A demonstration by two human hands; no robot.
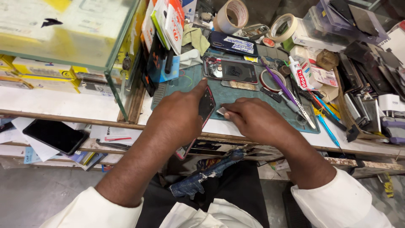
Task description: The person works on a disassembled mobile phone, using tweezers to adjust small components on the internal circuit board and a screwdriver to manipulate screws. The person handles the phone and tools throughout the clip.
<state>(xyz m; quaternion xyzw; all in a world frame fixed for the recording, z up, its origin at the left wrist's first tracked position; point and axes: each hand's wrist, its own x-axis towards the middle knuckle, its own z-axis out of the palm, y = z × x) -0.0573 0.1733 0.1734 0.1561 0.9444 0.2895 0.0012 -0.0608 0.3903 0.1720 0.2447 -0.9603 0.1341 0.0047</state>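
**Phone held on edge over a crowded repair bench**

Cluttered and narrow, the workbench (63,103) is covered with tools, boxes and spare parts, with a green work mat (249,96) laid at its middle so that small parts have a soft base.

Head view: the left hand (179,114) is closed around a red-edged phone (205,110), which is tilted up on its side at the near edge of the mat; the forefinger is stretched along its upper rim, apparently to steady it. The right hand (253,118) is pinched on a small flat pale tool (222,111), pressed against the phone's right edge, as if for working at the seam. Whether the tool tip has entered the seam cannot be told.

Farther off on the mat, a second dark phone (231,69) lies flat, well apart from the hands. Just right of it a glue tube (300,76) and a purple-handled tool (276,82) are kept within reach. Tape rolls (232,16) stand at the far side. To the near left, a black phone (55,136) rests on papers on a lower shelf.
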